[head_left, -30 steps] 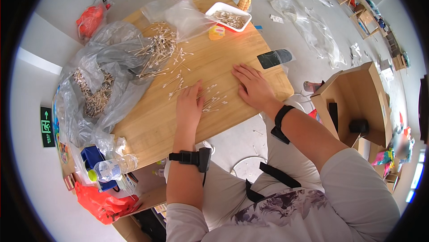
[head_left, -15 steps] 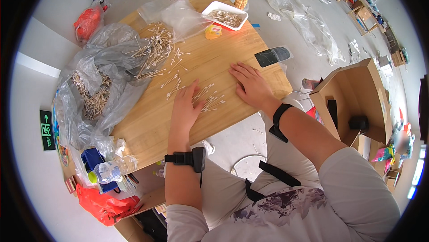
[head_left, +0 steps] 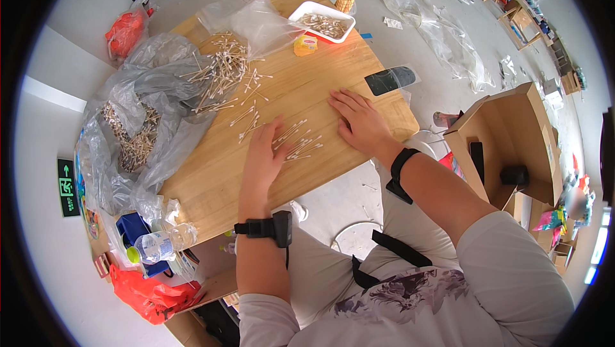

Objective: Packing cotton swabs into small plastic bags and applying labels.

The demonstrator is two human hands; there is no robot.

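On the wooden table (head_left: pixel 307 84), my left hand (head_left: pixel 264 155) stands on its edge, thumb and fingers apart, with nothing visible in it. Just right of it lies a small group of cotton swabs (head_left: pixel 300 144), spread roughly side by side. My right hand (head_left: pixel 360 121) rests flat on the wood to the right of these swabs, fingers stretched out and holding nothing. Beyond my left hand are a few loose swabs (head_left: pixel 246 119) and a large tangled pile of cotton swabs (head_left: pixel 224 68). A white tray (head_left: pixel 298 12) at the far side contains more swabs.
A grey plastic bag (head_left: pixel 179 148) full of swabs covers the table's left side. Clear bags (head_left: pixel 262 23) and a yellow packet (head_left: pixel 305 45) lie at the back, a black flat piece (head_left: pixel 382 82) at the right edge. A bottle (head_left: pixel 157 246) lies near left; a cardboard box (head_left: pixel 500 129) stands right.
My left hand has shifted slightly left, a little away from the small group of swabs. My right hand has stayed in place.
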